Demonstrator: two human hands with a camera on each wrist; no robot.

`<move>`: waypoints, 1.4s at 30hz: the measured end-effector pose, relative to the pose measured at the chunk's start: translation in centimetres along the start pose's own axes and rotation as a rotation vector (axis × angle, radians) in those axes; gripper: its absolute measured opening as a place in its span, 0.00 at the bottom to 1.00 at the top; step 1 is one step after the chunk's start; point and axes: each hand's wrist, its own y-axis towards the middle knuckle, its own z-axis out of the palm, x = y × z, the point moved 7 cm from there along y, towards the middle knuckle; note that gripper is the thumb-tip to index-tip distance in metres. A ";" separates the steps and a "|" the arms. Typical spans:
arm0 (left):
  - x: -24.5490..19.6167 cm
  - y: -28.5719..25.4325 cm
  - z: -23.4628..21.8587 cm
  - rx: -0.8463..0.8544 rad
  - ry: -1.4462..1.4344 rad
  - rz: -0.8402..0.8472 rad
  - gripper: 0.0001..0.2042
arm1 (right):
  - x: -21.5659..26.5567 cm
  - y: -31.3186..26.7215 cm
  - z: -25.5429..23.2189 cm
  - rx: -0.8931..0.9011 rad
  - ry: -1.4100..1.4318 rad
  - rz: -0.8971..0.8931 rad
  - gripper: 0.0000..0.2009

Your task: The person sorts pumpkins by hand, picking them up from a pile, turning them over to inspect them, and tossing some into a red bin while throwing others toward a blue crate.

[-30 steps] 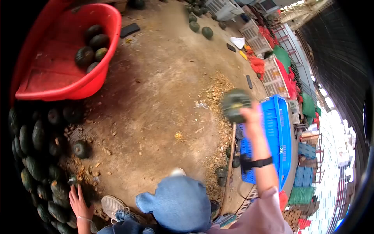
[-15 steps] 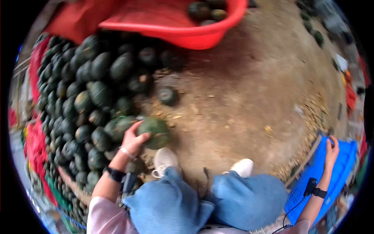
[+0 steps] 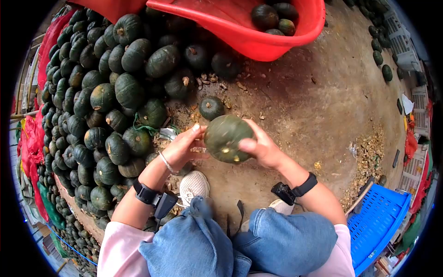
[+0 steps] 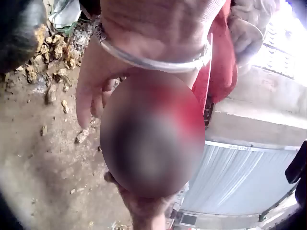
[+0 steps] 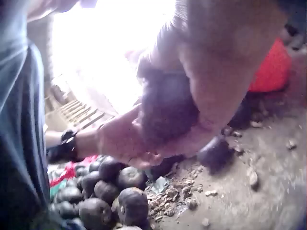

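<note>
In the middle of the scene, above the brown, debris-strewn floor [image 3: 295, 124] and just beyond the knees of the light-blue denim trousers [image 3: 189, 240]: one round, dark-green squash [image 3: 226, 136] with small pale-yellow marks on the near face. Gripped from the right by the right hand [image 3: 264, 147], thumb laid over the near face, other fingers largely hidden behind. At the squash's left side, the left hand [image 3: 183, 145], fingers slightly spread, roughly straight, pointing toward it; cannot tell from the blur how firmly pressed. Around the left wrist, a silver-coloured bangle [image 3: 167, 162].

On the floor just beyond the held squash, a smaller, round, dark-green squash [image 3: 212, 107]. All along the left, near to far, a big heap of dark-green squashes [image 3: 128, 90], some with orange-yellow patches. Far centre, a glossy red plastic tub [image 3: 267, 51] with several dark squashes [image 3: 265, 17] inside. Near right, a bright-blue slatted plastic crate [image 3: 376, 217], with a wooden stick [image 3: 360, 199] along its left edge. Beyond the stick, a strip of yellow-brown crumbly debris [image 3: 369, 147].
</note>
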 end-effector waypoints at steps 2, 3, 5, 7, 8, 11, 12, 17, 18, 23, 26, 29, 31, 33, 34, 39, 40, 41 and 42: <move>-1.4 -0.9 1.9 0.091 -0.067 0.094 0.35 | -1.8 -0.8 0.1 0.056 0.364 0.108 0.33; -1.5 -0.9 2.6 0.131 -0.089 0.110 0.36 | -2.4 -1.0 -0.2 0.036 0.398 0.130 0.33; -1.2 -0.3 2.7 0.126 -0.133 0.108 0.35 | -3.0 -1.3 0.0 -0.002 0.467 0.175 0.32; -0.7 0.5 2.4 0.102 -0.177 0.127 0.35 | -2.9 -1.1 -0.4 -0.043 0.419 0.167 0.32; -0.5 0.6 2.3 0.096 -0.183 0.130 0.32 | -2.5 -1.1 -0.6 -0.064 0.397 0.164 0.32; -0.7 0.4 2.2 0.077 -0.185 0.144 0.29 | -1.3 -1.3 -0.2 -0.127 0.328 0.058 0.33; -1.0 0.2 2.4 0.067 -0.211 0.161 0.27 | -0.9 -1.3 -0.1 -0.146 0.304 0.005 0.34; -0.4 -0.6 0.6 -0.005 0.057 0.117 0.27 | -0.3 -1.6 -0.3 -0.175 0.045 -0.031 0.42; -0.1 -0.7 -1.3 -0.063 0.301 0.189 0.28 | -0.4 -2.2 -0.8 -0.179 -0.028 0.018 0.41; 3.1 -5.1 -8.4 -0.441 1.440 0.304 0.37 | -4.3 -8.6 -6.1 -0.294 -0.015 0.429 0.36; 6.3 -6.1 -8.7 -0.473 1.469 0.184 0.52 | 3.8 -14.1 -20.3 -0.740 -0.270 0.406 0.24; 7.4 -5.1 -8.3 -0.611 1.378 0.448 0.52 | 24.9 -21.9 -37.0 -0.553 0.352 -0.506 0.29; 7.4 -3.8 -8.0 -0.650 1.311 0.472 0.49 | 34.0 -22.9 -32.9 -0.362 0.420 -0.703 0.38; 6.6 -3.2 -7.5 -0.686 1.213 0.477 0.48 | 35.6 -20.0 -24.5 -0.460 0.070 -0.642 0.41; 6.3 -3.0 -7.3 -0.645 0.985 0.476 0.46 | 34.2 -18.8 -22.6 -0.492 -0.209 -0.551 0.37; 1.1 -2.9 -0.1 -0.338 0.810 0.609 0.46 | 9.1 -4.3 -3.2 -0.190 -0.193 0.156 0.34; 0.4 -2.7 1.6 -0.225 0.832 0.653 0.46 | 2.5 -3.6 -2.2 -0.065 -0.035 0.309 0.39; -0.2 -2.7 2.9 -0.110 0.852 0.697 0.45 | -1.6 -3.0 -0.4 -0.053 0.027 0.426 0.37; -0.7 -2.9 3.2 -0.090 0.946 0.719 0.43 | -3.5 -2.5 1.2 -0.090 0.131 0.416 0.35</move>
